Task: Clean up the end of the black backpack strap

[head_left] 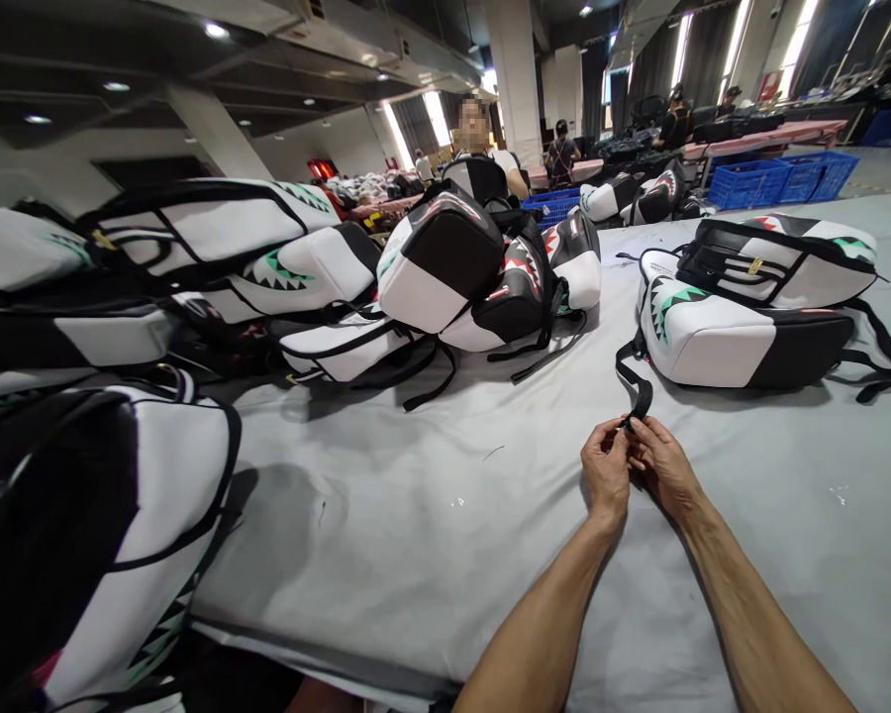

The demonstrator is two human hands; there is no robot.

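Note:
Both my hands meet over the grey table, pinching the end of a black strap. My left hand and my right hand have their fingers closed on the strap tip. The strap runs up to a white and black backpack with a green and red shark-teeth print, lying on its side. A second backpack of the same kind rests on top of it.
A pile of matching backpacks fills the middle and left of the table; one lies at the near left edge. Blue crates stand far right. Other people work at tables in the background.

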